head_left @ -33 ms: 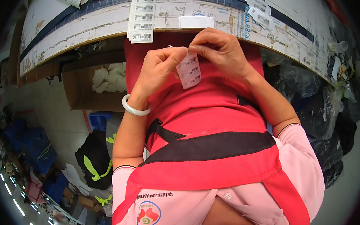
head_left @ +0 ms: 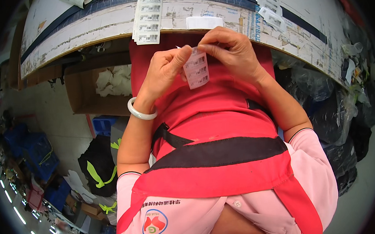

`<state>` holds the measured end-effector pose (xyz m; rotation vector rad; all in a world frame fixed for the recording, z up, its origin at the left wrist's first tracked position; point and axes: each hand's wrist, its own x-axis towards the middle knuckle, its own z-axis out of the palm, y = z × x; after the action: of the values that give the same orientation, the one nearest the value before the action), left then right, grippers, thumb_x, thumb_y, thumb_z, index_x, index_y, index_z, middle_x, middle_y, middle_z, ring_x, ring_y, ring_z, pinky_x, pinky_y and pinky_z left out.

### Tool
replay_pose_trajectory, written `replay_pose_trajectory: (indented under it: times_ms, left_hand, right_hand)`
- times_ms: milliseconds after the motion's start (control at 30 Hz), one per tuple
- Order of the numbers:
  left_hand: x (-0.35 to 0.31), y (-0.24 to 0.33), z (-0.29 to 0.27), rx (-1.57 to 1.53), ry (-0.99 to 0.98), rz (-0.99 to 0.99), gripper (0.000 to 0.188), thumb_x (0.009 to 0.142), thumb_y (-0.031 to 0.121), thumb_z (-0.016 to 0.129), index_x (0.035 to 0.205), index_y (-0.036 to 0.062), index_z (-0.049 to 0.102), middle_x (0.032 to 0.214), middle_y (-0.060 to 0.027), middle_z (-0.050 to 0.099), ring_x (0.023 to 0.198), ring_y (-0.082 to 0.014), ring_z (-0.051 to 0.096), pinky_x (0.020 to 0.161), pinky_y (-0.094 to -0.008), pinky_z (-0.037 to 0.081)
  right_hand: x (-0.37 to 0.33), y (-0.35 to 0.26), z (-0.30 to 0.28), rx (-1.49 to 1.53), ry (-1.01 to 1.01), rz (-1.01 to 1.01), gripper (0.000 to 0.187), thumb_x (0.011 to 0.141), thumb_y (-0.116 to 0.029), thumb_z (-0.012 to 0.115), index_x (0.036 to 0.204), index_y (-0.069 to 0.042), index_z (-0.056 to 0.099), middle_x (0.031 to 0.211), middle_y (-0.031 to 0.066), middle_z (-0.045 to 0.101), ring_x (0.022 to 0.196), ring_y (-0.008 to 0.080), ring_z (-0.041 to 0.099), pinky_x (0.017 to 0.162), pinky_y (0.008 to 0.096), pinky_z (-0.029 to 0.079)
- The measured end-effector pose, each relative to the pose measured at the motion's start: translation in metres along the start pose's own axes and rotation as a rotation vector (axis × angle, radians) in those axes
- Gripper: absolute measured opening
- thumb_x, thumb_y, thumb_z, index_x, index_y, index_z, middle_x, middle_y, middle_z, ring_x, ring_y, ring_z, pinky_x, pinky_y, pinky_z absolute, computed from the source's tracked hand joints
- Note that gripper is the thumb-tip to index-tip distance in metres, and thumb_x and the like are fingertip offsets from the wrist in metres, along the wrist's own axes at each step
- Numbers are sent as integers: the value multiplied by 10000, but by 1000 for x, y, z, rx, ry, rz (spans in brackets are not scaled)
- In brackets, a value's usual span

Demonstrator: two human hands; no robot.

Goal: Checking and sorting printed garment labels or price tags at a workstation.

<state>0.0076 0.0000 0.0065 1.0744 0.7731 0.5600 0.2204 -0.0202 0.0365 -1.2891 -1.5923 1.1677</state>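
Observation:
A short strip of white barcode labels [head_left: 197,69] hangs in front of my red apron, below the table edge. My left hand [head_left: 164,70] is closed on the strip's upper left side, thumb on top and the other fingers partly hidden behind it. The thumb and forefinger of my right hand [head_left: 234,53] pinch together at the strip's top right corner. Whether a single label is lifted there is too small to tell. Just beyond the hands, a white folded paper stack [head_left: 204,22] lies at the table edge. Longer barcode label strips [head_left: 148,17] hang over that edge to its left.
The worn white table [head_left: 177,17] curves across the far side, with more label strips [head_left: 271,17] at its right. Under it, left of my apron, is a cardboard box [head_left: 80,91] with crumpled white paper. Dark plastic bags [head_left: 324,108] lie at right, blue crates [head_left: 39,154] at left.
My fingertips have drawn slightly apart, the left thumb shifting left and the right hand rising a little. The label strip has lifted slightly, and more of its top shows between the hands.

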Motion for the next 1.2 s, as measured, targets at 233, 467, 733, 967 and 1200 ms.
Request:
replay_pose_trajectory:
  times_ms: [233,467,733,967,1200]
  left_hand:
    - [0,-10,7,12,160,56,604,975,511,456,994,-39,705,800,-76,675,691,-94,589,605,-219,461]
    - [2,-14,4,31,136,36,545,970,471,502,996,-34,706,804,-69,680,701,-85,590,610,-220,463]
    - [3,-17,5,20,163,21,531,975,463,500,993,-26,708,776,-47,664,672,-74,572,580,-208,442]
    - [4,-21,4,32,154,37,523,973,461,506,994,-19,711,785,-42,662,672,-69,549,578,-205,420]
    - [4,-20,6,45,168,34,511,977,451,504,993,-15,714,799,-44,668,703,-70,543,620,-208,420]
  right_hand:
    - [31,14,-37,121,85,284,189,908,-182,646,960,-2,669,761,25,645,651,69,603,568,202,511]
    - [42,16,-39,69,27,405,195,906,-195,654,972,-12,661,771,16,646,637,59,593,559,192,502]
    - [47,19,-38,22,9,397,225,885,-198,649,941,19,667,761,35,644,641,80,615,579,225,542]
    - [47,18,-36,0,9,408,220,894,-219,659,931,-3,667,750,23,644,616,57,589,536,195,508]
    - [49,19,-34,-46,0,400,219,889,-222,661,920,-5,666,740,14,639,613,58,595,536,197,511]
